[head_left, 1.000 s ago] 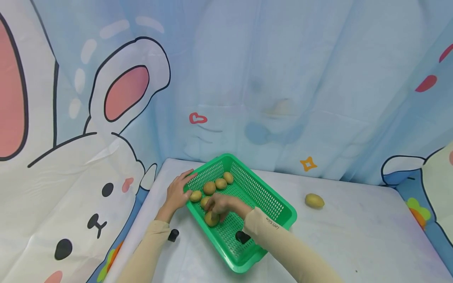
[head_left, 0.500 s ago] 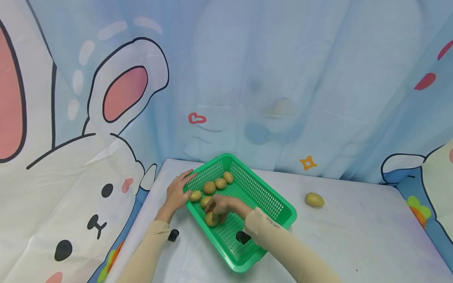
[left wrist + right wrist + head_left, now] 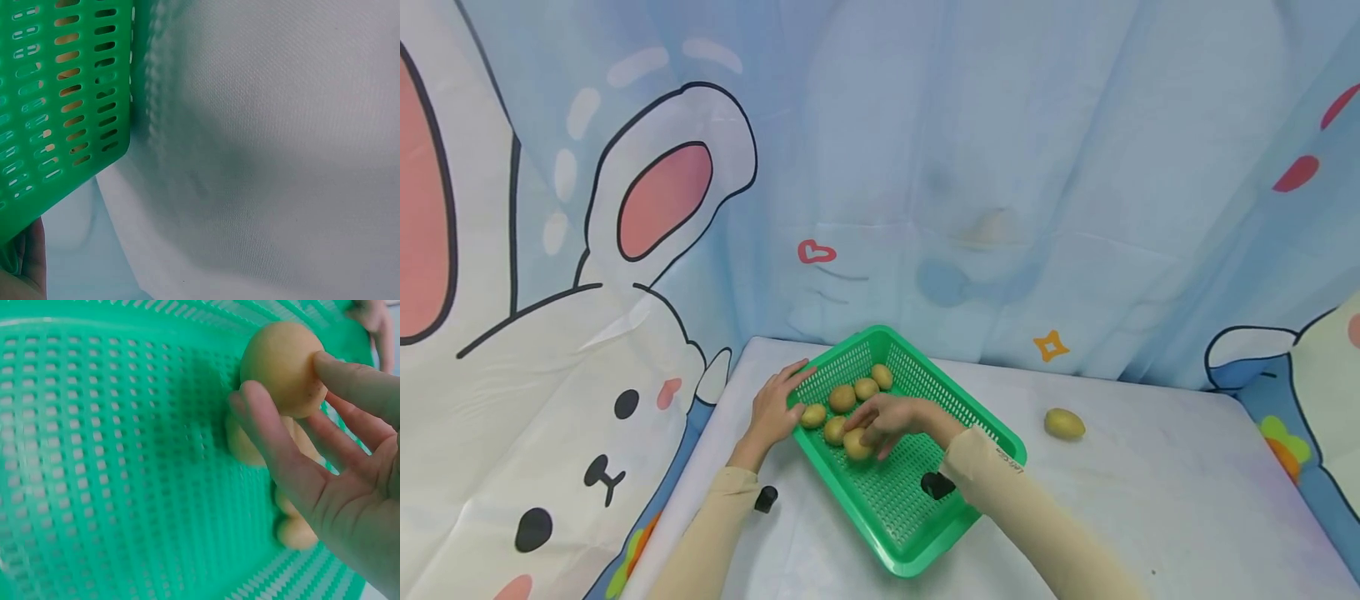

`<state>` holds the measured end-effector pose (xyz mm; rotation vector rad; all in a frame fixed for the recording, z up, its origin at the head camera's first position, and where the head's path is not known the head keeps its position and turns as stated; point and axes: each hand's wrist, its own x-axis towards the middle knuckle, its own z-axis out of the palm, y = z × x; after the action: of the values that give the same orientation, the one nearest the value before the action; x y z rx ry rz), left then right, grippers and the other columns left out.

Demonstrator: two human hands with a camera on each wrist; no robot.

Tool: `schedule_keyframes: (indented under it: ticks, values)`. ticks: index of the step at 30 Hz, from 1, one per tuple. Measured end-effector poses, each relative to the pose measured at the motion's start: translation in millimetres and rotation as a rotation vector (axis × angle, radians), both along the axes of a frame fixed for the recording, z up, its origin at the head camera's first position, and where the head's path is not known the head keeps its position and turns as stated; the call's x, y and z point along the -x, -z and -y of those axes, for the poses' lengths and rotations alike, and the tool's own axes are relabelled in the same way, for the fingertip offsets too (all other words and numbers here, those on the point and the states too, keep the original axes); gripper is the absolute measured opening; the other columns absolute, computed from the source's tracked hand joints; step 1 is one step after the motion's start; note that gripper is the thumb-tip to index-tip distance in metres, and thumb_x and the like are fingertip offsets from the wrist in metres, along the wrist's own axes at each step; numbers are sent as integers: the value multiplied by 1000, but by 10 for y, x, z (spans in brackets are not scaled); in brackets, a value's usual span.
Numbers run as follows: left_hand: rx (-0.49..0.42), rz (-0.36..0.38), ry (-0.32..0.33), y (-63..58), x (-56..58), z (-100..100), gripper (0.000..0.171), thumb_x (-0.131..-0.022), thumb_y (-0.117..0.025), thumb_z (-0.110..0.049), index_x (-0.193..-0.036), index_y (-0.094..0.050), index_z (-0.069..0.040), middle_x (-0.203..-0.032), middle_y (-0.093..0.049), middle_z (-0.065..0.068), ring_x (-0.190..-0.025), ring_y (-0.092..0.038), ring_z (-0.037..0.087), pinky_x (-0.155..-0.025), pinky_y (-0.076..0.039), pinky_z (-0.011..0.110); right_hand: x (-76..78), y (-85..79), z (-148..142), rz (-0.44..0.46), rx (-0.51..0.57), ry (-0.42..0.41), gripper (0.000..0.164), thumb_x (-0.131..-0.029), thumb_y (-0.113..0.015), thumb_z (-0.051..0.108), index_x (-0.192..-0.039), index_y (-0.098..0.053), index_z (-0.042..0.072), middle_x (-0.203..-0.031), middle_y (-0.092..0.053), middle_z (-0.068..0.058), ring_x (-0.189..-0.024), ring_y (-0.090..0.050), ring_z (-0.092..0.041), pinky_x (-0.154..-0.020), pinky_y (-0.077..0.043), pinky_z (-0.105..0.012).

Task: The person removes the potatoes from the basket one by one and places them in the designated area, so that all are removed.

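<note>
A green plastic basket (image 3: 904,568) with slotted walls stands on the white-covered table. At its far-left corner my left hand (image 3: 777,408) grips the rim, thumb on the inner side; in the left wrist view only part of this hand (image 3: 31,265) shows beneath the rim. Inside the basket my right hand (image 3: 895,417) holds a yellow-brown potato (image 3: 284,369) between thumb and fingers. Just beside that potato lies another potato (image 3: 834,431). Several more potatoes (image 3: 842,398) are grouped towards the basket's left and far end, partly behind my fingers in the right wrist view.
Right of the basket, a single yellow potato (image 3: 1064,424) lies on the table (image 3: 1150,500). A printed cloth backdrop (image 3: 880,167) hangs behind and along the left side. Dark camera pieces sit at both wrists.
My right hand has moved the potato a little away from me and to the right, closer to the others. The left hand has stayed at the rim.
</note>
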<state>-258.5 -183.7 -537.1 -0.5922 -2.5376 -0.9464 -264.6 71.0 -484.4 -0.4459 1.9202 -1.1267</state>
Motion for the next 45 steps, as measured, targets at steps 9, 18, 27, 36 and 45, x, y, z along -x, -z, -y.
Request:
schedule_keyframes:
  ticks: [9, 18, 27, 36, 45]
  values:
    - [0, 25, 4, 26, -8, -1, 65, -73, -55, -2, -136, -61, -12, -147, -50, 7, -121, -55, 35, -68, -45, 42, 141, -182, -438, 30, 59, 70, 45, -94, -60, 0, -138, -53, -4, -140, -52, -17, -97, -67, -30, -81, -55, -48]
    - [17, 30, -17, 39, -22, 20, 66, -72, -55, -4, -137, -61, -13, -147, -50, 6, -111, -58, 33, -68, -45, 41, 200, -329, -750, 0, 76, 103, 48, -97, -56, 3, -143, -47, -3, -136, -53, -19, -98, -67, -33, -85, -53, -50]
    - [9, 10, -5, 64, -33, -3, 65, -72, -55, -3, -137, -61, -12, -146, -51, 8, -110, -58, 34, -64, -43, 39, 245, -437, -1344, -50, 117, 157, 54, -98, -57, 10, -147, -39, -5, -136, -51, -22, -106, -64, -38, -91, -49, -55]
    - [-4, -1, -1, 21, -46, -20, 66, -71, -55, -2, -136, -62, -12, -146, -51, 8, -111, -58, 36, -62, -41, 38, 123, -478, -2175, -78, 112, 285, 57, -100, -56, 14, -149, -35, -7, -129, -59, -18, -109, -65, -37, -89, -52, -47]
    - [5, -2, 5, -5, -30, 0, 66, -71, -56, 0, -136, -61, -11, -146, -50, 10, -111, -57, 37, -60, -39, 37, -108, -289, -2692, -8, 83, 403, 63, -100, -56, 16, -150, -28, -9, -121, -64, -14, -106, -67, -34, -88, -53, -42]
